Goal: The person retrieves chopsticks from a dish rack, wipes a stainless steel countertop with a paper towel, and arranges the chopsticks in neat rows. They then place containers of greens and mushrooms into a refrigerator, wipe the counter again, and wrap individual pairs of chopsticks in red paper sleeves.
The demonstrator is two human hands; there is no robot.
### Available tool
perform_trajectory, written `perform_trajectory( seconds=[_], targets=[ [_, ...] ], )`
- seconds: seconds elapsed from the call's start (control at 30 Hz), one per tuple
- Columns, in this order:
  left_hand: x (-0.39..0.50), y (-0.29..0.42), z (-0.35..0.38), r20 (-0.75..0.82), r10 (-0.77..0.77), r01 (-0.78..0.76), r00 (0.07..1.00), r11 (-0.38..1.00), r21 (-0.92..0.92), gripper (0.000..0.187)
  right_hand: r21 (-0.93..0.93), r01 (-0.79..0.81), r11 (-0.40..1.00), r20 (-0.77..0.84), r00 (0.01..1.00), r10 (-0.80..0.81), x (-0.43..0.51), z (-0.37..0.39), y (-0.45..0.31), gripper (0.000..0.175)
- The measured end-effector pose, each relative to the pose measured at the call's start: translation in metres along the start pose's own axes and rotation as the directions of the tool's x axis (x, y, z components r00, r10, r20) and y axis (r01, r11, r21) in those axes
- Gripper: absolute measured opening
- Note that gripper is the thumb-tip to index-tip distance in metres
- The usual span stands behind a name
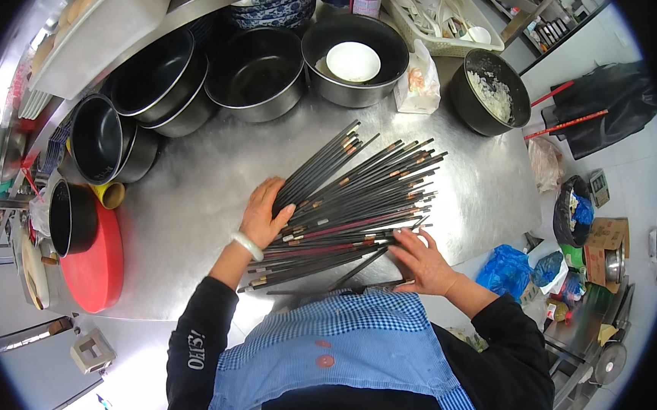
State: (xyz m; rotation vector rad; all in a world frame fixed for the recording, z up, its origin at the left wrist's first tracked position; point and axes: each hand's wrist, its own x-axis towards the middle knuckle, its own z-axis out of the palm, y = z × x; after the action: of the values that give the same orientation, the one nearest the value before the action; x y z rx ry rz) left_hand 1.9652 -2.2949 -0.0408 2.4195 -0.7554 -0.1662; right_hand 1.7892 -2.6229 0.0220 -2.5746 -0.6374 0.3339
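A large pile of dark chopsticks (pixel 356 218) with light and coppery end bands lies loosely fanned over the stainless-steel table (pixel 184 229). My left hand (pixel 265 209), a pale bangle (pixel 247 246) at its wrist, is around the left end of a more closely aligned bundle of chopsticks (pixel 317 167). Its thumb rests across them, and the palm side is hidden. At the pile's lower right, my right hand (pixel 424 263) has its fingers spread, with the fingertips touching loose chopsticks. A few lie at a slant beside it, close to the table's front edge.
Black pots (pixel 257 74) line the back and left. One holds a white bowl (pixel 353 61); another contains cooked rice (pixel 491 96). A red round board (pixel 92 268) bears a small pot (pixel 72 218). A tissue pack (pixel 419 88) and a utensil basket (pixel 441 18) stand behind.
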Motion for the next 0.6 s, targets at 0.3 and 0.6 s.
perform_trajectory(
  seconds=[0.3, 0.6],
  targets=[
    [-0.02, 0.076, -0.036, 0.284, 0.069, -0.099, 0.956, 0.991, 0.09, 0.063, 0.047, -0.059, 0.997, -0.108, 0.992, 0.063, 0.001, 0.03, -0.017, 0.078],
    [-0.009, 0.056, -0.018, 0.034, 0.0, -0.004, 0.999, 0.993, 0.119, 0.064, -0.044, -0.071, 0.997, -0.223, 0.973, 0.059, 0.049, 0.018, -0.018, 0.078]
  ],
)
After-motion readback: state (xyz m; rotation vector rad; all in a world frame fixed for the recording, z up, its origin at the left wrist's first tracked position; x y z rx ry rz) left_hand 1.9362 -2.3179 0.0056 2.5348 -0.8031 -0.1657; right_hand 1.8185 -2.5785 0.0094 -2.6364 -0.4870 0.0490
